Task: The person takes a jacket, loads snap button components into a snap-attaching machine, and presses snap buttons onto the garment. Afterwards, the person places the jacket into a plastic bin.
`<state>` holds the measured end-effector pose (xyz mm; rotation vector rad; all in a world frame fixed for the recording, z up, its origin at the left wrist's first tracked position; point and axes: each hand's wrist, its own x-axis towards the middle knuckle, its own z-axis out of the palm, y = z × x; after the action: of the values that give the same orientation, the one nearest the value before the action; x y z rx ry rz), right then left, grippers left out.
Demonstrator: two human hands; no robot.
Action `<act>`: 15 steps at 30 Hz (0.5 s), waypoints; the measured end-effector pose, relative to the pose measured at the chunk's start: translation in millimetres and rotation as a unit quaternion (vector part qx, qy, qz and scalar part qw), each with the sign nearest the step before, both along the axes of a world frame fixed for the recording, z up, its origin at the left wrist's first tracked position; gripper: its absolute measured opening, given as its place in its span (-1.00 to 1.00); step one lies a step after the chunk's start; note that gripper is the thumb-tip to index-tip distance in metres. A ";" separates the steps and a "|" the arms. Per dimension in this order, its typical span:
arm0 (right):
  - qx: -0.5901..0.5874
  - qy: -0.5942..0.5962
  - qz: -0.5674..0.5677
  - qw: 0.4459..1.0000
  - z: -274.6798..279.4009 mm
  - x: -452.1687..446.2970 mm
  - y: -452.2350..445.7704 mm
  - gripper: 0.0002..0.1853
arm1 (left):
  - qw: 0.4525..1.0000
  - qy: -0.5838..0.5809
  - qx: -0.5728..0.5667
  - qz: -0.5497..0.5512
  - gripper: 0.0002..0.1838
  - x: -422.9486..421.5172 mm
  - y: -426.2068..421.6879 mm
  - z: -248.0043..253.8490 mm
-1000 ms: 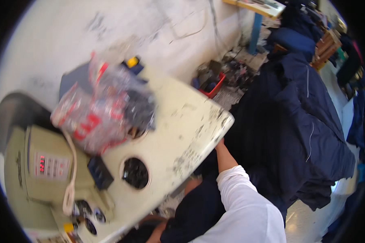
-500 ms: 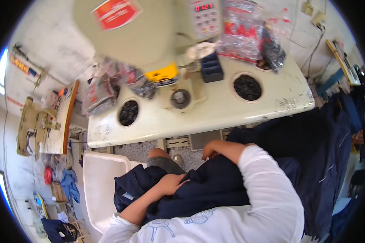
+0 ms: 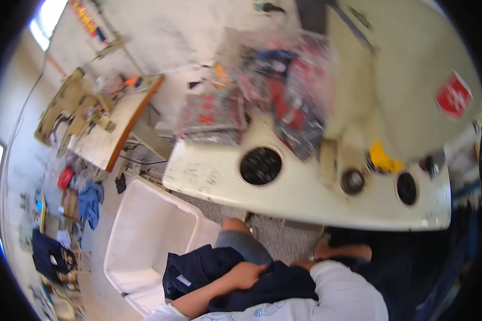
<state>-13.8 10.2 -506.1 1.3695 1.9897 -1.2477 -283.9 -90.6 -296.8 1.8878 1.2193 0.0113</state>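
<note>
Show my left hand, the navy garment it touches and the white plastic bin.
Left hand (image 3: 245, 275), head view: its back.
Navy garment (image 3: 285, 287), head view: right part.
White plastic bin (image 3: 159, 207), head view: inner wall.

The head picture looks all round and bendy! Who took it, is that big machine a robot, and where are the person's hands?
A camera worn on a person's head took it, looking forward and down. No robot is working here: this person uses bare hands.

The left hand lies on dark blue cloth bunched in the lap. How tightly it grips is hard to tell. The right hand can't be clearly made out.

The big pale machine wears a red label and stands on a pale table. Shiny plastic bags lie there too, beyond a round opening that looks dark inside. A white bin stands by the table.
</note>
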 end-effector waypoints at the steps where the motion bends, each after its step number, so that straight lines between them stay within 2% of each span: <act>1: 0.006 0.001 -0.010 1.000 1.9 2.7 -0.7 -0.57 | 1.000 -0.017 -0.006 0.014 -0.40 0.5 4.1 -1.5; 3: 0.007 0.005 -0.025 1.000 4.0 5.3 3.8 -0.57 | 0.998 -0.041 -0.045 0.030 -0.35 3.2 10.7 -2.2; 10: 0.022 0.016 -0.061 0.998 4.7 -10.0 34.6 -0.58 | 0.993 -0.045 -0.101 0.036 -0.43 14.2 24.6 -23.6; 12: 0.024 0.020 -0.061 0.998 4.6 -15.0 50.5 -0.58 | 0.991 -0.075 -0.096 0.049 -0.46 15.3 26.3 -44.1; 13: 0.029 0.019 -0.059 0.998 6.2 -17.1 59.6 -0.58 | 0.990 -0.096 -0.100 0.035 -0.49 15.6 27.0 -78.2; 14: 0.031 0.015 -0.055 0.998 9.4 -16.3 66.5 -0.58 | 0.982 -0.141 -0.114 0.049 -0.52 14.3 40.9 -61.8; 15: 0.030 0.012 -0.047 0.998 14.0 -13.5 69.5 -0.58 | 0.987 -0.108 -0.111 0.050 -0.52 15.1 51.8 -54.1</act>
<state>-27.3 79.7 -492.1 1.4993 2.0143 -1.2611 -268.8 -38.8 -350.9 1.5875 1.1178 0.1265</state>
